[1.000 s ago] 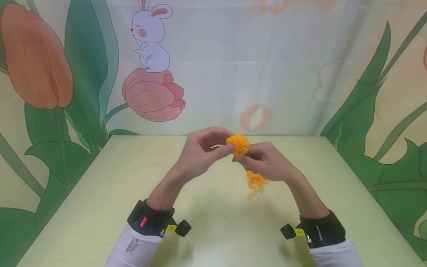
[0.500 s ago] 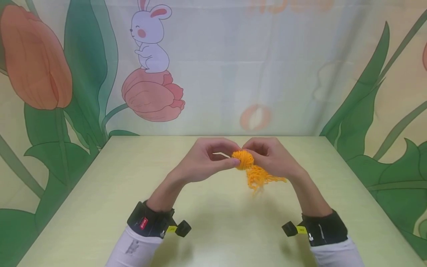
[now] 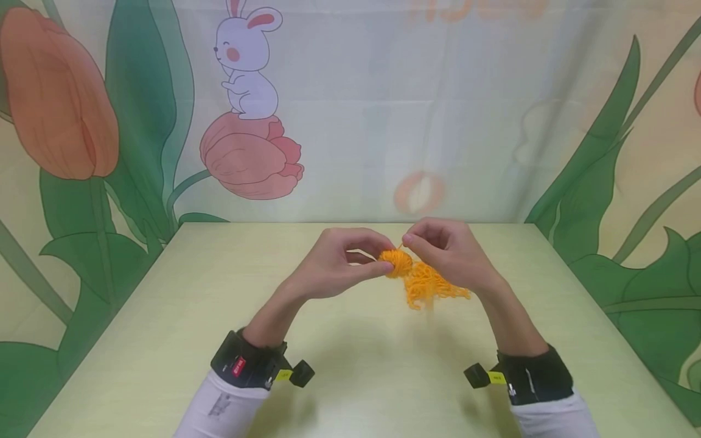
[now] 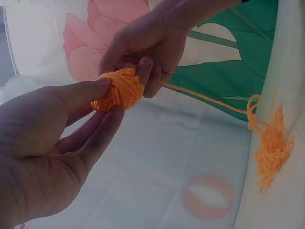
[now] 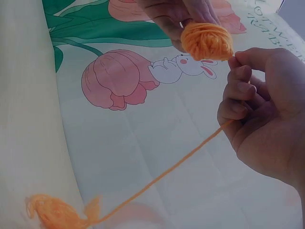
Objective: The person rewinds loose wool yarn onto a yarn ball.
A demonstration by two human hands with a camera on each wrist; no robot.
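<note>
My left hand (image 3: 339,261) pinches a small ball of orange yarn (image 3: 398,263) between thumb and fingers, held up above the table. Close to its right, my right hand (image 3: 446,249) pinches the yarn strand (image 5: 181,164) between thumb and forefinger. A short taut piece runs from those fingertips to the ball in the head view. From under the curled fingers of the right hand, the strand slants down to a loose tangle of orange yarn (image 3: 429,285) on the table, as the right wrist view shows.
The pale yellow table (image 3: 164,340) reaches back to a printed cloth backdrop (image 3: 350,121) with a rabbit and tulips. Each wrist wears a black band, the left band (image 3: 249,359) and the right band (image 3: 533,376), with a small camera block.
The ball has come down and slightly right with my left hand. My right hand moved to the ball, then up and away from it, drawing a short strand between them.
</note>
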